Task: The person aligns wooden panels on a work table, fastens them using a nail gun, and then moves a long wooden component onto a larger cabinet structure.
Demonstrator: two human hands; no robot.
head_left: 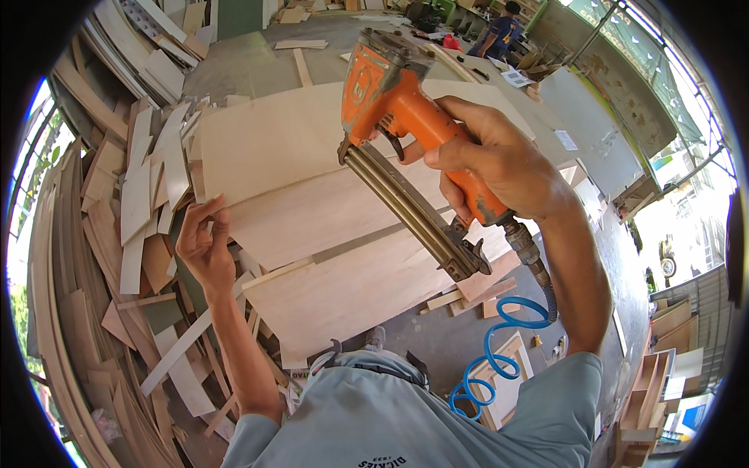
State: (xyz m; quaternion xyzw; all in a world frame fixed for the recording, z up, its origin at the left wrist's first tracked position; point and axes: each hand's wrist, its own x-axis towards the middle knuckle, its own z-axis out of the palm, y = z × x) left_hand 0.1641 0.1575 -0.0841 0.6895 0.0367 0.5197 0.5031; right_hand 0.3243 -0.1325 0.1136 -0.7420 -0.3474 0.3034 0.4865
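Note:
My right hand (499, 160) is wrapped round the grip of an orange pneumatic nail gun (365, 90), held up above the boards. Its long metal magazine (402, 207) slants down toward me, and a coiled blue air hose (499, 363) hangs from the fitting at the grip's end. One finger lies by the trigger. At the left, my left hand (207, 242) is closed, with thumb and forefinger pinched at the left edge of a pale plywood panel (273, 144). Nearer to me lie another pale panel (289, 226) and a further board (312, 304).
Stacked offcuts and long strips (86, 273) crowd the left side. Loose wood pieces (476, 296) lie beyond my feet, on the right. A large grey sheet (585, 129) stands at the far right. Another person (499, 35) is at the back.

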